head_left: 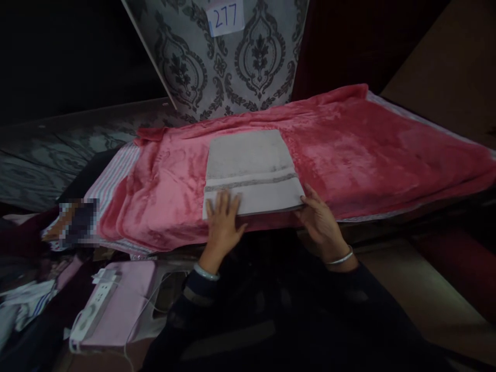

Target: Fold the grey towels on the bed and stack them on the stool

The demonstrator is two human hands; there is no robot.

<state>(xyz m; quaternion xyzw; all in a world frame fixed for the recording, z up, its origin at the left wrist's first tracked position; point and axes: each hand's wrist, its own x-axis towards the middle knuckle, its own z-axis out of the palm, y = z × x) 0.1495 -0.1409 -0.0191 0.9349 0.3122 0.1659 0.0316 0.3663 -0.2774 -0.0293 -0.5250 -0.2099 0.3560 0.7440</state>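
Observation:
A folded grey and white towel [251, 152] lies flat on a red plush blanket [349, 150], a fuzzy grey stripe crossing its near part. My left hand [223, 222] rests on the towel's near left corner, fingers spread and palm down. At the near right corner, my right hand [320, 222] has its fingertips closed about the towel's edge. Part of that grip is hidden beneath the hand. Both wrists wear silver bangles.
Under the blanket is a striped sheet [116, 170]. A pink stool [132, 305] at lower left bears a white power strip [95, 305] with trailing cords. Clothes lie at far left. Behind the bed, a patterned panel [220, 67] carries a paper marked 277 [225, 17].

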